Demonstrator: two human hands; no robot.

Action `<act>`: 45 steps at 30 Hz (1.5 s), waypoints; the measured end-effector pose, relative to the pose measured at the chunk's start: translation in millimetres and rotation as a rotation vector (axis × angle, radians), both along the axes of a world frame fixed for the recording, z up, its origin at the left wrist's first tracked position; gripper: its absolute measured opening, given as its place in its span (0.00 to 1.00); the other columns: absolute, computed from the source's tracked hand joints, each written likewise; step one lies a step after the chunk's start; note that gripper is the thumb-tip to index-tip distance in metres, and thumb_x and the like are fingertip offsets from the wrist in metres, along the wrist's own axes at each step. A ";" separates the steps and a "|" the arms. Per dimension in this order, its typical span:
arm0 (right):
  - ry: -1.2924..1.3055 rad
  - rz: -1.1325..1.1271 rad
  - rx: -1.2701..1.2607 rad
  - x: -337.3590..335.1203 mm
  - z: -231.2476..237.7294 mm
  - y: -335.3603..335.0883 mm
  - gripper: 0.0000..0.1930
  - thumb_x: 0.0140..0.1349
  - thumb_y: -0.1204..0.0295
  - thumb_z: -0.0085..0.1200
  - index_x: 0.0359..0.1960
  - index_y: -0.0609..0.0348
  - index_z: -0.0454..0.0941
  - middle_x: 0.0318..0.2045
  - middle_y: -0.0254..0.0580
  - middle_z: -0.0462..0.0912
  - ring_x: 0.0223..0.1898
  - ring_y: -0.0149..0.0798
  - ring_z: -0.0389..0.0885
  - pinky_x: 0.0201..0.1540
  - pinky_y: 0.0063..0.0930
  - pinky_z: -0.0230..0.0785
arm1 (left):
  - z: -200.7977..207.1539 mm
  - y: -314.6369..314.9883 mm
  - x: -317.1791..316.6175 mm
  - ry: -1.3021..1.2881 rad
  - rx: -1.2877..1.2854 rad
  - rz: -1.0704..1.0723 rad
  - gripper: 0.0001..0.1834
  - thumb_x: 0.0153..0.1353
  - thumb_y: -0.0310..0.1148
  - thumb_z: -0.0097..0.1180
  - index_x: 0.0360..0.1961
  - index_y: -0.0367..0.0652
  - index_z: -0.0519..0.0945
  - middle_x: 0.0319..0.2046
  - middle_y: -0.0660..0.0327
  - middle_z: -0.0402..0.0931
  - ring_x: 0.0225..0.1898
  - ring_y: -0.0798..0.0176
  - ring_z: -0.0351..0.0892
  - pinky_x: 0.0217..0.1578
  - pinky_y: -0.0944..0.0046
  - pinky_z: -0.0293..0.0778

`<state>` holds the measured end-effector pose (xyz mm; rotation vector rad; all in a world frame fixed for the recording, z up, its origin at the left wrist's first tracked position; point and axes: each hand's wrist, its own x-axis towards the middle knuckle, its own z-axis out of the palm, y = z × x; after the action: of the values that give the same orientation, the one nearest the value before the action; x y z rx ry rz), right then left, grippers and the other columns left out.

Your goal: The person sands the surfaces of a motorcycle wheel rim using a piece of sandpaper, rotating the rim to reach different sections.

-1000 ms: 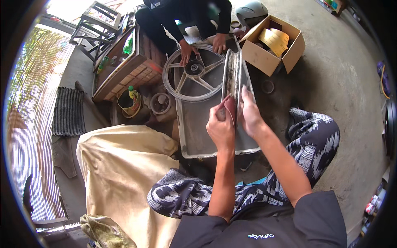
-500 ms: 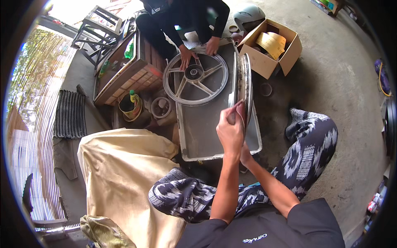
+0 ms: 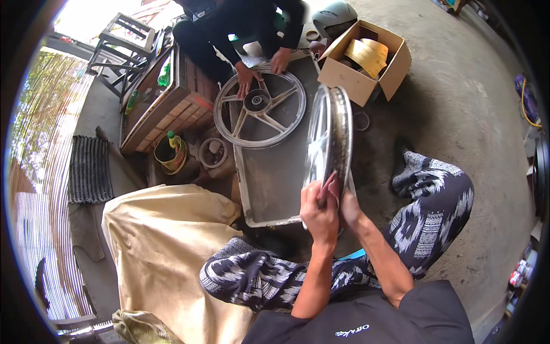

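Note:
A spoked wheel rim (image 3: 342, 123) stands on edge in front of me, over the right side of a shallow grey tray (image 3: 266, 189). My left hand (image 3: 319, 215) is closed around a folded dark red piece of sandpaper (image 3: 328, 188), held against the near part of the rim's outer face. On the rim's right side, lower down, my right hand (image 3: 351, 210) grips its near edge; some of those fingers are hidden behind the rim. Across the tray, a co-worker's hands (image 3: 247, 77) rest on a second spoked wheel (image 3: 277, 120), lying tilted over the tray's far left corner.
A cardboard box (image 3: 349, 80) with yellow sheets and a grey helmet (image 3: 334, 17) stand at the far right. Left of the tray are a bucket with a bottle (image 3: 172, 157), a round tub (image 3: 213, 153) and a wooden cabinet (image 3: 166, 109). Beige cloth (image 3: 166, 241) drapes at the near left.
Both my hands have come nearer to me, and the rim has tilted so its left face and spokes show more. The right hand shows more beside the rim. The view has shifted slightly.

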<state>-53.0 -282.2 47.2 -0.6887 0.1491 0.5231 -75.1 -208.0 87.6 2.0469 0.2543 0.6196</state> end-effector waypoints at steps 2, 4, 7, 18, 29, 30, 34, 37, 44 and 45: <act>0.007 0.064 -0.107 -4.9 9.5 3.8 0.17 0.74 0.59 0.42 0.38 0.59 0.78 0.34 0.37 0.81 0.38 0.33 0.79 0.43 0.28 0.73 | 4.6 -1.2 -9.6 0.012 -0.123 0.051 0.10 0.62 0.22 0.57 0.45 0.34 0.79 0.39 0.54 0.80 0.42 0.61 0.80 0.46 0.64 0.74; 0.060 0.127 -0.173 -5.0 24.3 10.5 0.17 0.73 0.61 0.40 0.37 0.59 0.78 0.34 0.37 0.81 0.37 0.32 0.78 0.43 0.27 0.72 | 0.1 4.4 -14.7 -0.021 -0.267 0.118 0.08 0.61 0.22 0.58 0.42 0.33 0.80 0.38 0.54 0.80 0.39 0.59 0.81 0.43 0.63 0.75; 0.102 0.194 -0.245 2.2 26.1 21.8 0.17 0.73 0.63 0.38 0.37 0.60 0.78 0.34 0.36 0.81 0.37 0.32 0.78 0.43 0.27 0.71 | -0.5 13.4 -14.0 -0.006 -0.431 0.107 0.12 0.67 0.23 0.55 0.50 0.30 0.79 0.45 0.56 0.81 0.46 0.67 0.78 0.50 0.67 0.72; 0.107 0.163 -0.300 10.2 25.8 36.4 0.20 0.76 0.62 0.32 0.46 0.59 0.78 0.40 0.37 0.82 0.43 0.31 0.79 0.50 0.28 0.71 | 10.2 27.1 -2.6 -0.029 -0.553 0.164 0.12 0.68 0.21 0.54 0.50 0.31 0.82 0.38 0.63 0.83 0.39 0.72 0.79 0.43 0.70 0.75; -0.542 -0.023 -0.635 -30.3 4.2 50.4 0.23 0.79 0.60 0.26 0.40 0.64 0.72 0.34 0.46 0.72 0.40 0.41 0.71 0.50 0.34 0.64 | 20.1 63.7 -2.8 0.009 -0.542 0.120 0.10 0.71 0.26 0.52 0.47 0.33 0.80 0.34 0.67 0.80 0.34 0.77 0.75 0.34 0.73 0.72; -0.650 -0.158 -0.729 -26.1 0.2 47.1 0.22 0.79 0.60 0.28 0.41 0.64 0.72 0.36 0.47 0.72 0.42 0.42 0.71 0.51 0.36 0.64 | 8.3 62.0 -5.1 0.014 -0.515 0.139 0.09 0.71 0.25 0.52 0.47 0.33 0.80 0.33 0.68 0.79 0.33 0.77 0.74 0.34 0.74 0.71; -0.732 -0.502 -1.135 14.4 -19.4 25.8 0.17 0.75 0.65 0.42 0.55 0.66 0.70 0.51 0.55 0.73 0.55 0.52 0.70 0.61 0.45 0.59 | 12.6 48.0 -0.1 -0.039 -0.450 0.210 0.09 0.71 0.25 0.51 0.47 0.33 0.79 0.32 0.69 0.77 0.32 0.78 0.72 0.34 0.75 0.69; -0.687 -0.437 -1.127 34.8 -29.8 42.9 0.20 0.73 0.68 0.47 0.63 0.66 0.66 0.57 0.59 0.70 0.60 0.54 0.69 0.66 0.43 0.59 | 14.7 55.4 -5.3 0.010 -0.475 0.204 0.09 0.71 0.25 0.51 0.48 0.32 0.79 0.32 0.68 0.77 0.32 0.77 0.72 0.34 0.75 0.69; -0.713 -0.342 -0.991 45.2 -91.7 60.3 0.24 0.74 0.65 0.47 0.68 0.62 0.64 0.62 0.56 0.71 0.64 0.54 0.69 0.66 0.41 0.61 | 3.3 47.2 -36.9 0.169 -0.384 0.206 0.12 0.69 0.22 0.50 0.51 0.31 0.78 0.36 0.65 0.79 0.37 0.75 0.76 0.39 0.74 0.71; -0.741 -0.347 -1.005 44.2 -88.0 62.2 0.24 0.75 0.65 0.47 0.68 0.62 0.65 0.62 0.56 0.71 0.64 0.54 0.69 0.66 0.41 0.61 | -5.7 48.5 -43.4 0.159 -0.355 0.224 0.12 0.68 0.22 0.51 0.51 0.31 0.78 0.37 0.62 0.81 0.40 0.72 0.78 0.43 0.72 0.72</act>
<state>-8.9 -220.0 -40.7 -1.7517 -0.1886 -0.2132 -118.4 -159.5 81.9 1.7372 0.6471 0.5044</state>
